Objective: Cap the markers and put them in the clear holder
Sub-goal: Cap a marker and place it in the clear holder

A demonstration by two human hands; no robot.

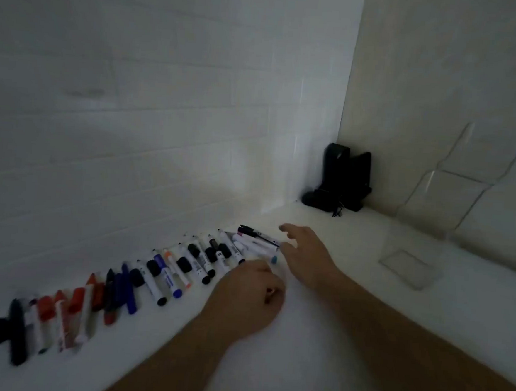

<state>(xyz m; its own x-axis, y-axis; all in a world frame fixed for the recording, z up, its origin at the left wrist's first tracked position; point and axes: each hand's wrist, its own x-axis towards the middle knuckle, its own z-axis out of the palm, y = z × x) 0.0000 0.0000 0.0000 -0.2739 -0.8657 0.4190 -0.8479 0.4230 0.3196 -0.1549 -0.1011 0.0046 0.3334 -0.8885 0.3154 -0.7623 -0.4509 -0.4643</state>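
Several markers [166, 268] lie side by side in a long row along the wall, with black, blue, red and orange ends; some loose caps lie among them. A small pile of white-bodied markers [256, 241] sits at the row's right end. My right hand [304, 253] hovers just right of that pile, fingers spread, holding nothing. My left hand [249, 295] rests on the table in front of the row with its fingers curled under; what is inside them is hidden. The clear holder [452, 190] stands empty at the right against the side wall.
A black object [340, 179] stands in the corner where the two walls meet. The white table [315, 367] is dimly lit. The tiled wall runs close behind the marker row.
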